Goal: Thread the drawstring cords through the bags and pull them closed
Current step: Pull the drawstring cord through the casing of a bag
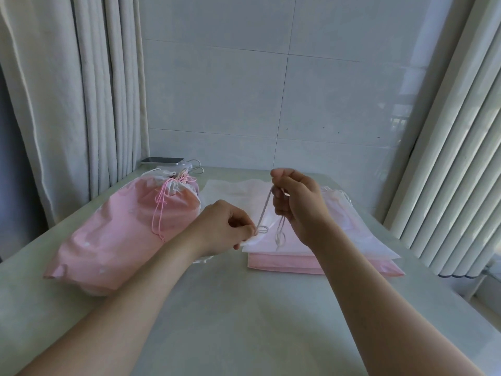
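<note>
A stack of flat pink and white drawstring bags (352, 248) lies on the table at centre right. My left hand (221, 226) pinches the near left corner of the top bag, where a pale cord (263, 210) forms a small loop. My right hand (296, 204) is raised above the stack and pinches that cord, which runs taut down to the left hand; more strands hang below the right hand. To the left lies a stuffed pink bag (119, 234), its neck gathered shut with pink cords (160, 213) trailing over it.
The pale table (244, 308) meets a tiled wall behind. A phone on a white charger block (165, 162) with cables sits at the back left. Curtains hang on the left, and a ribbed white radiator (447, 172) stands at the right edge.
</note>
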The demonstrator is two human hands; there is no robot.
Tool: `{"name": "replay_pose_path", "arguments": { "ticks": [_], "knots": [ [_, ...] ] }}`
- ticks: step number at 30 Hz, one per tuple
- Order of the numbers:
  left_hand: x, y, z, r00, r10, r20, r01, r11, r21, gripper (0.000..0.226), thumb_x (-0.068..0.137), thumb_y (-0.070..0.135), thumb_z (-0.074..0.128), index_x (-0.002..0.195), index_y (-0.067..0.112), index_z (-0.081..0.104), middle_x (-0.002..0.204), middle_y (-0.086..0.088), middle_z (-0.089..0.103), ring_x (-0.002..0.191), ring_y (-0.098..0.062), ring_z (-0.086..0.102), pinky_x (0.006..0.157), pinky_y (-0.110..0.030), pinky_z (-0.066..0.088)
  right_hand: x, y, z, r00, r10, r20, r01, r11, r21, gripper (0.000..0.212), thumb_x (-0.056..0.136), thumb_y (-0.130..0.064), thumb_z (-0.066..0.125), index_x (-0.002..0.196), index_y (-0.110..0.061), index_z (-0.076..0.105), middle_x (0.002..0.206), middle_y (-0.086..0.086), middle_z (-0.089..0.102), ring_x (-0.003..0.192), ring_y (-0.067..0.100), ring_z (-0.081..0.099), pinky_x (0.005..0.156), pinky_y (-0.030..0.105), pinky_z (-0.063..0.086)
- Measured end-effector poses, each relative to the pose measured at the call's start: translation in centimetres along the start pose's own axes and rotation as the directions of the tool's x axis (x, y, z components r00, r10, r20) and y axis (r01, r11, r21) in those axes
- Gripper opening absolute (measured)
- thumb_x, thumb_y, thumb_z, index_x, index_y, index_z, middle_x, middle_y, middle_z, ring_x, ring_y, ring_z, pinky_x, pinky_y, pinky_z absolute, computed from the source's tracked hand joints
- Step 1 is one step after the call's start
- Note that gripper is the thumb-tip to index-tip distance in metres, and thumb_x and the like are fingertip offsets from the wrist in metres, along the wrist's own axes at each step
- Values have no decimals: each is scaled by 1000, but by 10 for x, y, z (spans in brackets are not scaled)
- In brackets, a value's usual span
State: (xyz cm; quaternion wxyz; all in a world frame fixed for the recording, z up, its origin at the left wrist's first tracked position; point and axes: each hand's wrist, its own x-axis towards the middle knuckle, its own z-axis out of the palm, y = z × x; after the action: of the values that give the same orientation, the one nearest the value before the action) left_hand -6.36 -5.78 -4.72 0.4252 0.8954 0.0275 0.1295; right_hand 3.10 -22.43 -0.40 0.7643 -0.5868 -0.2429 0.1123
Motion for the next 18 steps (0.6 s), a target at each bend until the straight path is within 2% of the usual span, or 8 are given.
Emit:
{"name": "replay_pose_path", "arguments": {
  "ticks": [3,6,10,13,14,15,17,18],
  "knots": [
    [-3,9,2,999,32,15,-33,999,28,15,94,23,72,83,26,82,71,10,74,61,-2,60,68,-28,55,-1,1,3,994,-79,-71,79,997,9,14,100,-6,58,104,-12,70,70,4,56,50,16,38,49,27,32],
    [-7,14,2,998,55,35,-55,998,5,12,93,32,76,85,27,82,74,11,74,63,0,58,68,-20,49,-2,1,3,971,-180,-158,175,984,-44,18,103,-9,58,111,-14,73,73,3,64,58,16,48,53,25,41],
    [-6,13,0,998,30,47,-28,998,-58,13,96,29,75,88,23,83,70,8,72,62,-7,57,69,-28,49,0,4,2,922,-345,-176,296,921,-254,24,102,-6,56,107,-18,76,85,4,75,77,14,66,74,22,53],
    [-6,12,2,999,21,43,-17,995,-102,14,96,26,74,86,21,83,70,5,71,64,-11,57,68,-29,50,4,13,0,916,-394,-81,330,851,-409,24,105,-11,55,113,-22,75,95,-7,79,83,26,67,74,17,51],
    [-5,12,2,1000,17,26,-14,991,-135,16,97,23,73,85,19,83,69,4,70,64,-11,56,67,-28,49,6,18,-1,917,-398,-25,338,808,-483,24,107,-15,54,119,-23,73,101,-10,79,82,25,66,78,19,51],
    [-5,13,3,1000,10,6,-9,984,-179,18,97,20,71,84,16,83,67,2,68,62,-11,55,65,-25,49,9,23,-5,910,-412,50,355,712,-606,26,108,-19,52,126,-23,71,107,-10,78,88,19,68,87,25,51],
    [-3,15,3,999,-22,-25,15,963,-268,19,98,16,69,84,11,81,65,0,63,60,-12,52,62,-21,47,12,36,-14,872,-452,189,369,352,-860,30,109,-19,51,133,-22,67,114,-4,75,110,21,65,96,37,42],
    [-3,15,3,999,-41,-33,28,951,-308,20,99,15,68,85,8,81,65,-1,62,59,-13,51,61,-21,46,14,40,-18,854,-471,221,360,227,-905,29,107,-18,55,132,-22,68,114,-1,72,112,26,62,95,38,39]
  ]
}}
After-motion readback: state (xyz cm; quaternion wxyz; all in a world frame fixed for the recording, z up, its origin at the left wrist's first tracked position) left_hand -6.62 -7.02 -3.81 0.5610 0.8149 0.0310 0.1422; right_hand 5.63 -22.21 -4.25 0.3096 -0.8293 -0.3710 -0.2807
